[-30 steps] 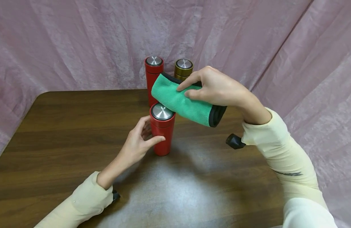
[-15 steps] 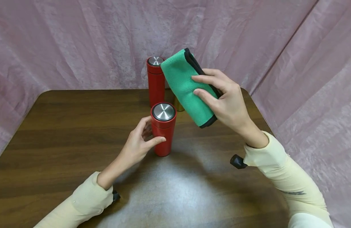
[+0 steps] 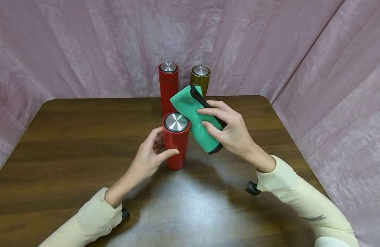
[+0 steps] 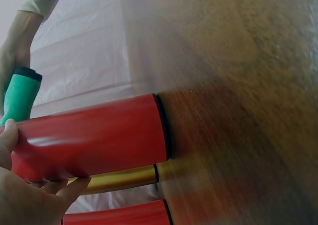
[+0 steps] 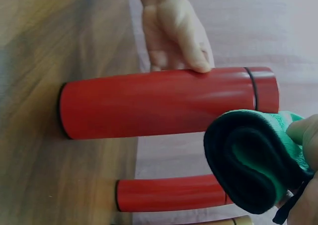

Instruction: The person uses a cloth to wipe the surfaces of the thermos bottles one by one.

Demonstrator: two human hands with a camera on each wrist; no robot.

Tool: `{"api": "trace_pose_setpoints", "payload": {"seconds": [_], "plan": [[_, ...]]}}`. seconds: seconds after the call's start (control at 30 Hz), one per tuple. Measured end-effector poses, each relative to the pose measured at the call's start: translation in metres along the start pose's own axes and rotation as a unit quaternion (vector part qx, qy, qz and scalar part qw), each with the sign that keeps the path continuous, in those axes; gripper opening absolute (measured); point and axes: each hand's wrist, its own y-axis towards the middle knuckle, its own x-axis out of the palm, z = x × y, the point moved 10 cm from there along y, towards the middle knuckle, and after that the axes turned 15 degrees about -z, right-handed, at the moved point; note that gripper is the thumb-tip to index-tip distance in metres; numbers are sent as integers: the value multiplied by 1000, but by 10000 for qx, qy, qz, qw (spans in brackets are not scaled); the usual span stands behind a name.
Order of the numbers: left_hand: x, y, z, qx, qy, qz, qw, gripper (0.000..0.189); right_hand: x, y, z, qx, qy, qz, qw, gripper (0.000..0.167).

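A red thermos bottle with a silver disc lid stands upright on the wooden table. My left hand grips its side, thumb across the front and fingers behind. In my right hand is a folded green cloth with black edging, pinched between thumb and fingers. The cloth lies against the upper right side of the red thermos in the head view. From the right wrist view, the rolled end of the cloth sits by the bottle's cap.
Behind stand a second red thermos and a gold thermos, the latter partly hidden by the cloth. The brown table reaches back to a pink curtain. Small black devices sit at both wrists.
My right hand lifted the cloth up and right off the front thermos, then lowered it back against its side, more steeply angled. My left hand stayed on the bottle.
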Motion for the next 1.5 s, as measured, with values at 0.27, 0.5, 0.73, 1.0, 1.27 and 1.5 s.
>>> {"api": "trace_pose_setpoints", "payload": {"seconds": [0.27, 0.5, 0.73, 1.0, 1.27, 1.5], "plan": [[-2, -6, -3, -110, -2, 72, 9999, 73, 25, -16, 11, 230, -229, -228, 9992, 34], [-1, -6, -2, -49, -13, 75, 10000, 73, 54, -36, 34, 678, -235, -675, 9951, 33], [1, -4, 0, 34, 10, -1, 10000, 73, 77, -51, 53, 1103, -284, -1190, 9863, 31], [2, -3, 1, 49, 32, -7, 10000, 72, 108, -61, 68, 1563, -588, -2394, 9565, 28], [2, -1, 1, 67, -17, -15, 10000, 72, 106, -47, 73, 2512, -553, -3210, 9115, 27], [3, 0, 0, 123, -68, 32, 9999, 72, 75, -30, 54, 2736, -213, -3181, 9075, 28]]}}
